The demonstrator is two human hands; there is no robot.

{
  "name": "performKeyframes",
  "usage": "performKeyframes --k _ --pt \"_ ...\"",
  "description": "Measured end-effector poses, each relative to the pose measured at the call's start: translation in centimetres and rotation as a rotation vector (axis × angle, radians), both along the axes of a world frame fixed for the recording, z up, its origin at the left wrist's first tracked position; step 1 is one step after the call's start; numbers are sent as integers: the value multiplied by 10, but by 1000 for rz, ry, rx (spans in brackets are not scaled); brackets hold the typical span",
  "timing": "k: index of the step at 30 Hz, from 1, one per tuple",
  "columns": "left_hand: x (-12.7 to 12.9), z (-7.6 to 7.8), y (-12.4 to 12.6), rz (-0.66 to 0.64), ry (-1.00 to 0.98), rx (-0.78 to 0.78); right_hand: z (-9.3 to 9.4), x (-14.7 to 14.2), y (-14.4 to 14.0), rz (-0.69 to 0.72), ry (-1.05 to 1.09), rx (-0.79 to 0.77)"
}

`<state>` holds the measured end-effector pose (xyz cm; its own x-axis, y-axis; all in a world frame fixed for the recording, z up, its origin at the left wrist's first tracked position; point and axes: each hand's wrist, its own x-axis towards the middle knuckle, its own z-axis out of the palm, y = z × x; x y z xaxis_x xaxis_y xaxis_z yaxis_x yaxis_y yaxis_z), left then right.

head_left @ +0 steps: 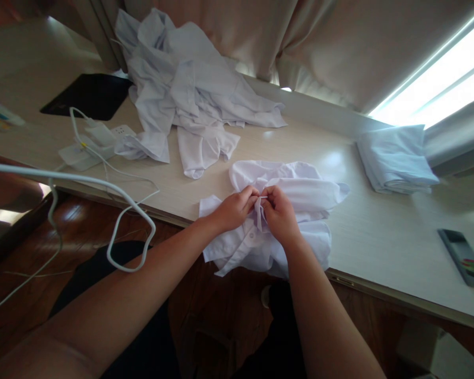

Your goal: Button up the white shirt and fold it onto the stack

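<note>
A white buttoned shirt (300, 184) lies on the pale wooden table (379, 231), its lower part hanging over the near edge. My left hand (234, 209) and my right hand (279, 213) meet at the middle of the shirt. Both pinch the front placket between fingers and thumbs, close to a small button. The two hands touch each other over the cloth.
A heap of crumpled white shirts (189, 84) lies at the back left. A folded pale stack (397, 158) sits at the right by the window. A phone (464, 258), a power strip with white cables (98, 142) and a black pad (89, 95) also lie on the table.
</note>
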<state>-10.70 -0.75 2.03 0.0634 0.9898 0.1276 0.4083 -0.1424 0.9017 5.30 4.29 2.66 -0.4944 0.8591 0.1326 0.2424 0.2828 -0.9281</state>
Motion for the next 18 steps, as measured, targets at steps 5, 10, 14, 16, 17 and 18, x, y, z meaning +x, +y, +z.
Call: performKeyframes --k 5,10,14,16,17,18 --pt "0 1 0 1 -33 -9 0 -1 -1 -8 16 1" --pt "1 -1 0 16 -56 -19 2 -3 -3 -19 14 -2" --pt "3 -1 0 38 -79 -25 3 -3 -4 -32 0 -15" --pt "3 -1 0 50 -88 -26 3 -4 -5 -33 -4 -17" --pt "3 -2 0 52 -91 -26 3 -4 -5 -33 -3 -17" --pt "3 -2 0 52 -92 -26 3 -4 -4 -31 0 -16"
